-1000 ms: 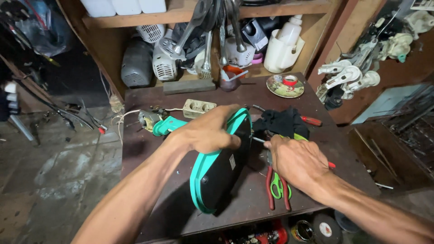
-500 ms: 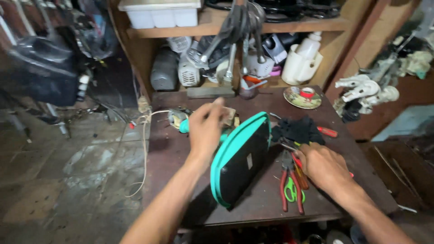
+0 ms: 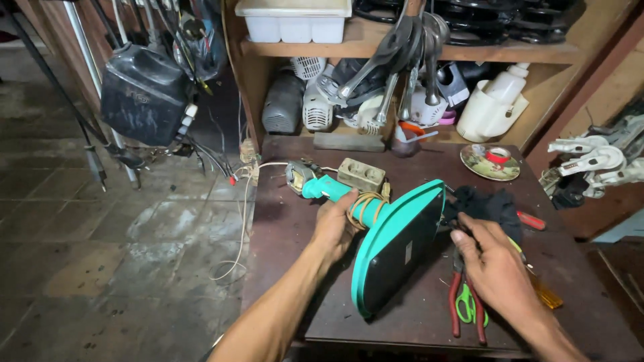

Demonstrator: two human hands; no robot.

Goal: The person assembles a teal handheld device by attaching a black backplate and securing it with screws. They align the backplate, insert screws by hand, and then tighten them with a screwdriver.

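1. The left hand [image 3: 333,224] lay on the teal handle [image 3: 345,198] of a power tool, its fingers wrapped around the handle beside a coil of tan cord [image 3: 365,206] looped about it.
2. The handle ran back and to the left across the dark wooden table [image 3: 282,228] and ended in a grey metal head [image 3: 298,175]. Just behind it sat a beige socket block [image 3: 361,174].
3. The tool's teal-rimmed black guard [image 3: 396,251] stood tilted on edge at the middle of the table, between the two hands, its black face turned toward the camera.
4. The right hand [image 3: 493,268] rested to the right of the guard. Its fingers [image 3: 469,231] were bent and narrow, reaching to the guard's upper right edge; I could not tell whether they pinched anything.
5. A black cloth [image 3: 490,204] lay just behind that hand, with a red-handled tool [image 3: 531,220] poking out at its right.
6. Red-handled pliers [image 3: 455,308] and a green-handled tool [image 3: 466,310] lay under and in front of the right wrist, and a yellow-handled screwdriver [image 3: 545,293] lay to its right.
7. A round tin lid with a roll of red tape [image 3: 497,156] sat at the back right of the table.
8. The shelf [image 3: 376,47] behind held engine parts, hanging spanners [image 3: 409,60] and a white plastic jug [image 3: 493,107].
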